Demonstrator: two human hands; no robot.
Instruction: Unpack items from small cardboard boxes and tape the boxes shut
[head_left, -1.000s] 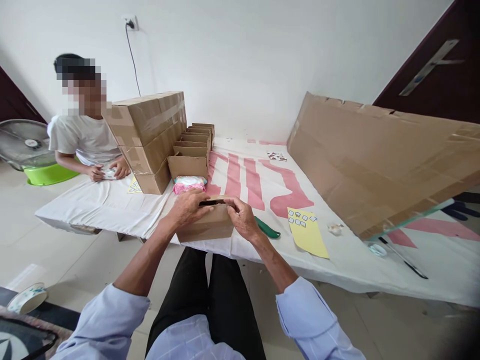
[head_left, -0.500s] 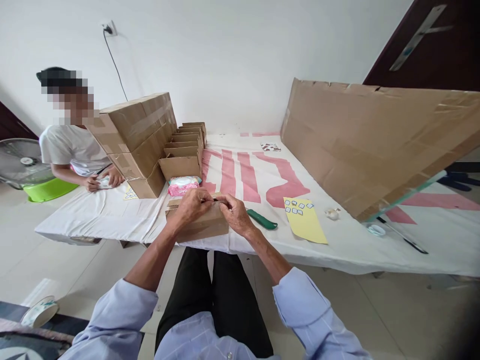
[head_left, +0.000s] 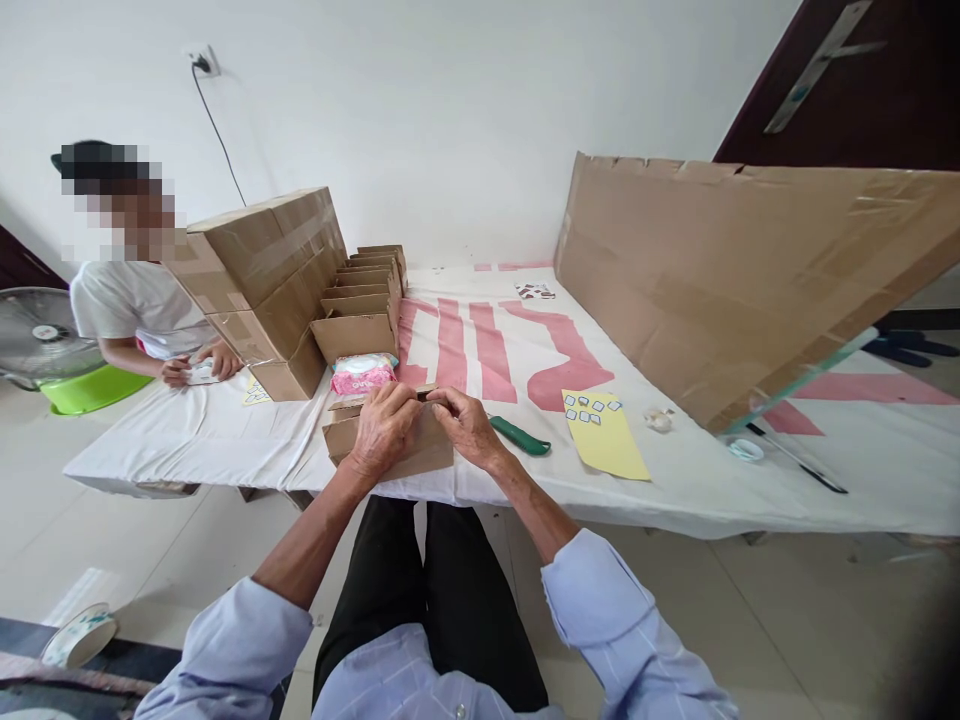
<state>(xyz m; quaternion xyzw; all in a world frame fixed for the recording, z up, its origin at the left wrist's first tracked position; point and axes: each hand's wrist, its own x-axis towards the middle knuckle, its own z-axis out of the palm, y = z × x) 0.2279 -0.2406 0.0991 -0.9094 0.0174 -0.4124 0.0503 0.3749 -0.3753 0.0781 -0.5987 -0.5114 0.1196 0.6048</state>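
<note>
A small cardboard box (head_left: 429,452) rests at the front edge of the cloth-covered table. My left hand (head_left: 386,428) lies over its top, fingers curled, with thumb and fingertips at the upper edge. Close beside it, my right hand (head_left: 465,428) pinches at the same edge with bent fingers. What lies between the fingertips is too small and covered to make out. Right of the box is a green-handled cutter (head_left: 521,436). Behind the box sits a pink and white wipes packet (head_left: 364,374).
Stacked cartons (head_left: 262,290) and a row of open boxes (head_left: 358,335) stand at the left. A yellow sheet (head_left: 615,455) with small stickers lies right. A large cardboard panel (head_left: 735,280) leans beyond it. A person (head_left: 150,310) sits far left, holding something white.
My left hand has shifted slightly along the box top and turned, its back now facing up more. My right hand stays at the edge. The view has swung slightly.
</note>
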